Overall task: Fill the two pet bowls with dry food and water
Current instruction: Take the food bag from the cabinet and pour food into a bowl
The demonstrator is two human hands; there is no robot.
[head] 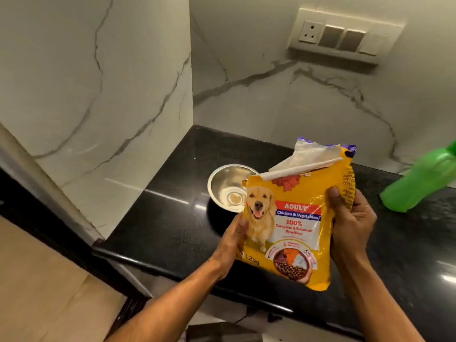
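Both hands grip the yellow food bag (291,225) above the black counter (158,206). The left hand (230,243) clamps the bag's lower left edge, fingers hidden behind it and thumb on the front. The right hand (350,218) clasps the right edge higher up, thumb across the print and fingers wrapped behind. The bag's torn top gapes open above the right thumb, tilted toward the left.

One steel bowl (232,187) sits empty just beyond the left fingers, partly hidden by the bag's upper left corner. A second bowl is not visible. A green bottle (424,178) stands well off to the right of the right fingers.

The likely risk is in the pour: the ragged, wide mouth could dump kibble in a rush, overshooting the shallow bowl and scattering across the counter. The soft bag may also fold or slip between the fingers as it tips.
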